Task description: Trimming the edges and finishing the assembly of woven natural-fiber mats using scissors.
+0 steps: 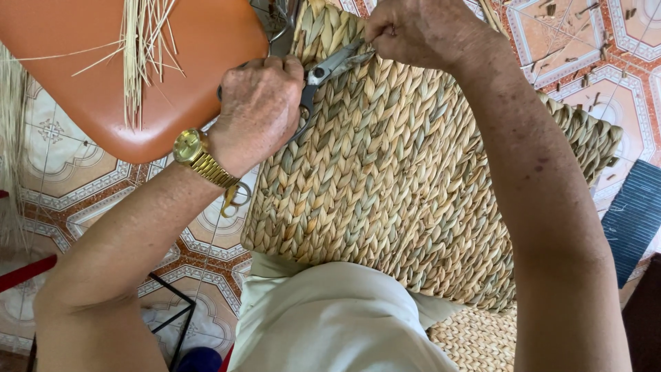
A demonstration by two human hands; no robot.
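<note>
A woven basket [413,172] of pale plaited fibre rests on the person's knee, its flat side turned up and filling the middle of the view. The left hand [258,110] is closed around the handles of scissors [323,72], whose blades lie against the weave near the basket's top edge. The right hand [420,27] presses on that edge just beside the blades, its fingers [379,31] bunched together and pinching a strand of the weave. A gold watch [193,151] sits on the left wrist. An orange chair seat [103,69] stands close by at upper left, with loose straw stalks [141,48] lying across it. Below is a tiled floor [592,41] patterned in red, white and grey, littered with fibre scraps. A dark blue mat [637,213] lies at the right edge.
</note>
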